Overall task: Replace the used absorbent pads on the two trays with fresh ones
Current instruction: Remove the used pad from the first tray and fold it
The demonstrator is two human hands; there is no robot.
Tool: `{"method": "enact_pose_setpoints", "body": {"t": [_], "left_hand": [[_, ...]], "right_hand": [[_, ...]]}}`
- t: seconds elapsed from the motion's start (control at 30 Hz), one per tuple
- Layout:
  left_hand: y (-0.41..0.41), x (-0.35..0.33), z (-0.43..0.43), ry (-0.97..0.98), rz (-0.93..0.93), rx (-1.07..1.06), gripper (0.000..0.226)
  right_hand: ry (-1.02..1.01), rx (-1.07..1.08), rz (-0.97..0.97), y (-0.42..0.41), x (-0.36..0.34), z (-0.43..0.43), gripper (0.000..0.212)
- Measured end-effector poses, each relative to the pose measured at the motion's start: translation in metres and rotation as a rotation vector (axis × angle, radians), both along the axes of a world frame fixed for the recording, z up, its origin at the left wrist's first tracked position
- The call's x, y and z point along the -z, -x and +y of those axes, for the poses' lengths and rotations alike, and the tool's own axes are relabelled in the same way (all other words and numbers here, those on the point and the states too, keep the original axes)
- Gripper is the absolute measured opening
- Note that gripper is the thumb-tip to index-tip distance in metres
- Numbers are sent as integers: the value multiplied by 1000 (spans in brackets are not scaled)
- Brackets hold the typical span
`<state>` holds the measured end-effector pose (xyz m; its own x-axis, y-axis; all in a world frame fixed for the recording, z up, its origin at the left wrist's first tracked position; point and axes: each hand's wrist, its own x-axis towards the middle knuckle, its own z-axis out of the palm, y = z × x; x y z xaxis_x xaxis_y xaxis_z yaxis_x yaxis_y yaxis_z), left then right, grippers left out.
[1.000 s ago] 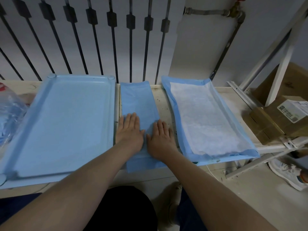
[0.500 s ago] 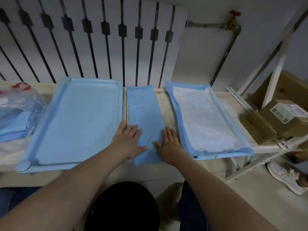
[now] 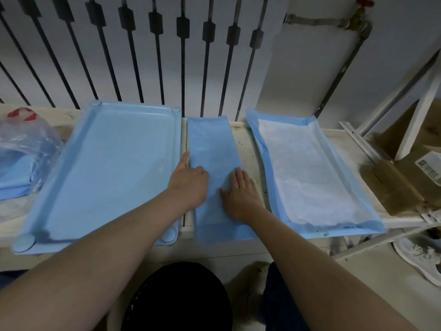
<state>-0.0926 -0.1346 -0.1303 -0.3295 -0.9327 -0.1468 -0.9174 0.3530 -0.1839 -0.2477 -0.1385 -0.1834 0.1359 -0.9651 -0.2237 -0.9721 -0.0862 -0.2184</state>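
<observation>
Left hand: fingers lay spread flat half a second back. Now I read the index finger straight along the left edge of the folded pad, with the others curled and their knuckles on the blue sheet. I cannot tell whether they pinch that edge.
Right hand: has come off the pad's near right corner and further onto it. It lies flat, fingers straight and close together, pressing the right half.
Folded pad: long blue strip lying lengthwise on the white bench, under both hands.
Tray: just left of the folded pad, blue, its bare floor showing.
Spread pad: right of the folded pad, a strip of bench between them; white face up, blue border.
Plastic bag: far left, beyond the tray, with blue sheets inside.
Cardboard boxes: far right.
Railing: behind the folded pad, dark bars.
</observation>
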Motion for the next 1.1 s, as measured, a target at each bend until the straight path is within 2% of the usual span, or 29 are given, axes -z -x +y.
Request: {"method": "enact_pose_setpoints", "body": {"t": [0.1,0.2,0.3,0.37,0.47,0.53,0.6,0.67,0.73,0.83,0.97,1.1], "left_hand": [[-3,0,-36,-6,73,-3,52],[-1,8,-62,-21,38,-5,46],[2,6,-87,83,15,-21,36],[-1,7,-107,119,22,-54,42],[-8,19,-132,32,-155,-145,59],[-5,22,-145,-38,-318,-134,58],[7,5,-155,-79,-388,-81,46],[12,-4,-170,-61,-265,-113,47],[7,8,-190,-42,-31,-192,65],[7,33,-206,-156,253,-353,72],[11,51,-209,-100,391,-404,65],[7,62,-207,-25,335,-400,62]], "right_hand": [[18,32,6,-1,1,-28,71],[48,-12,49,-4,2,-55,71],[59,-47,33,-9,5,-84,68],[73,-57,12,-14,6,-104,67],[82,-35,20,-17,11,-127,65],[87,11,30,-17,15,-137,65],[97,44,28,-19,14,-148,66],[115,5,26,-22,12,-163,65],[136,-76,19,-23,14,-181,61],[142,-67,14,-20,18,-206,59],[156,-70,33,-22,21,-238,60],[170,-38,34,-26,21,-248,62]]}}
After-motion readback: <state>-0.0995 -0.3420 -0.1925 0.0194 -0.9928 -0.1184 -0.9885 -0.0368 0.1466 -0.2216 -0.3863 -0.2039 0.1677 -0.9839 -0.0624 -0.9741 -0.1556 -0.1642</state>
